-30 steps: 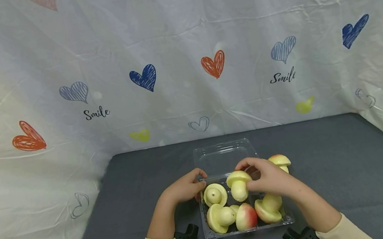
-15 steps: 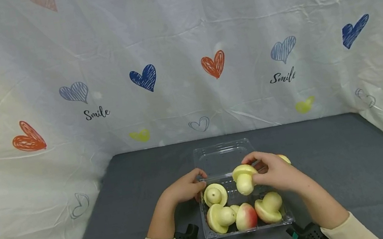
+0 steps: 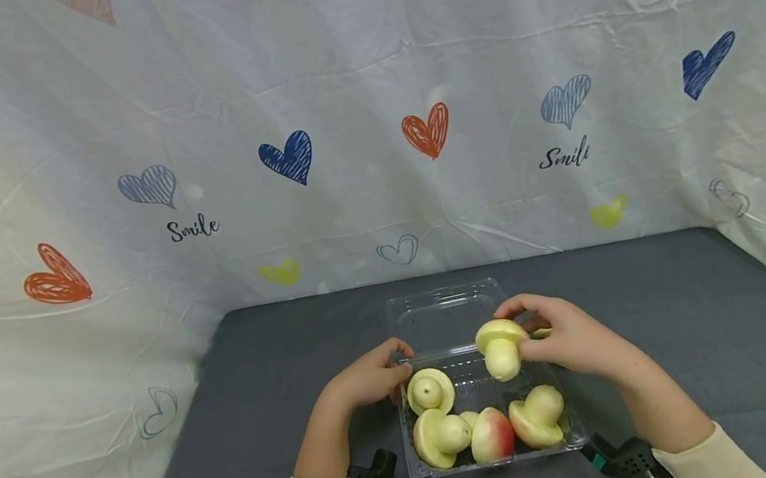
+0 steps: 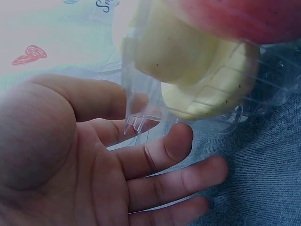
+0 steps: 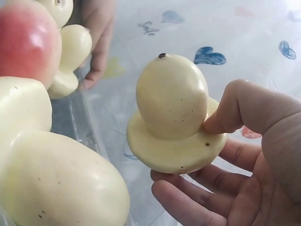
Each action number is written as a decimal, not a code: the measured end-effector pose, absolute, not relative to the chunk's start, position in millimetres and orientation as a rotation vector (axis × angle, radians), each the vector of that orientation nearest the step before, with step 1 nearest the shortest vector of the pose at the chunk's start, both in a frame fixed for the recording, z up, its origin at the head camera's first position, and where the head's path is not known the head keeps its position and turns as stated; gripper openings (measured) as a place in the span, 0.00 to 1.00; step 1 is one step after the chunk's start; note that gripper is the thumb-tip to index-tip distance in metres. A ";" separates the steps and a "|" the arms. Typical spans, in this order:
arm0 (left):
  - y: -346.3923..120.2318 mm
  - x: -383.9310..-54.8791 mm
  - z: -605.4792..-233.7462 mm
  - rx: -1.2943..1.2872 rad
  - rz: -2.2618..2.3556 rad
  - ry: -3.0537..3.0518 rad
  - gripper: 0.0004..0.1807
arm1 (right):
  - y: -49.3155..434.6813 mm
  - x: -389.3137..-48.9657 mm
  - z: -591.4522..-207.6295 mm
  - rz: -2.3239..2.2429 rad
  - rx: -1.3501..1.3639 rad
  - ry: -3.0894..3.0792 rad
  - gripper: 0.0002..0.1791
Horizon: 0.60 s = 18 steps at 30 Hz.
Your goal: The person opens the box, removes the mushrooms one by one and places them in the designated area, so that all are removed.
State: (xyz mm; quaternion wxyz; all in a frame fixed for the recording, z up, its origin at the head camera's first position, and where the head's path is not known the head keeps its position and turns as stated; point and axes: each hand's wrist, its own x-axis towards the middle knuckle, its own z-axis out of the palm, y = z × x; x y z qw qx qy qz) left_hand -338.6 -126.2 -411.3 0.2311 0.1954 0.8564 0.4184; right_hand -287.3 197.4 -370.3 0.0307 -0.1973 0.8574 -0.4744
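My right hand point(image 3: 570, 334) pinches a pale yellow toy mushroom point(image 3: 501, 350), its stem pointing down, above the back right of a clear plastic box point(image 3: 500, 463). In the right wrist view, the thumb presses beside the mushroom's stem point(image 5: 171, 94) and the fingers lie against its cap. At the box's back left corner, my left hand point(image 3: 369, 374) grips the rim with thumb and forefinger; its other fingers extend loosely in the left wrist view. Inside the box lie several more mushrooms, among them one stem up point(image 3: 430, 391) and one showing its red cap point(image 3: 492, 434).
The box's clear lid point(image 3: 449, 317) is folded back on the dark grey tablecloth point(image 3: 292, 334). Another mushroom point(image 3: 541, 332) is mostly hidden behind my right hand. A white curtain printed with hearts point(image 3: 375, 189) hangs behind the table.
My right hand has raised the mushroom out of the box's back row and carried it rightward. The left hand stays on the box corner.
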 end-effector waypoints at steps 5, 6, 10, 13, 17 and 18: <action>-126.1 -338.5 -411.4 0.535 1.156 2.351 0.12 | 202.5 -287.5 -368.4 -1.445 -0.618 2.648 0.23; -126.1 -338.4 -411.4 0.535 1.154 2.352 0.12 | 203.3 -287.6 -368.2 -1.444 -0.608 2.646 0.23; -126.0 -338.3 -411.2 0.531 1.147 2.354 0.12 | 206.9 -287.9 -367.0 -1.443 -0.572 2.636 0.24; -126.2 -338.1 -410.8 0.533 1.146 2.353 0.13 | 210.2 -287.0 -364.6 -1.446 -0.577 2.634 0.24; -126.1 -337.7 -409.7 0.533 1.145 2.353 0.13 | 214.3 -285.8 -361.4 -1.453 -0.587 2.636 0.24; -126.1 -337.6 -409.3 0.533 1.145 2.353 0.13 | 215.1 -285.8 -361.0 -1.456 -0.582 2.640 0.24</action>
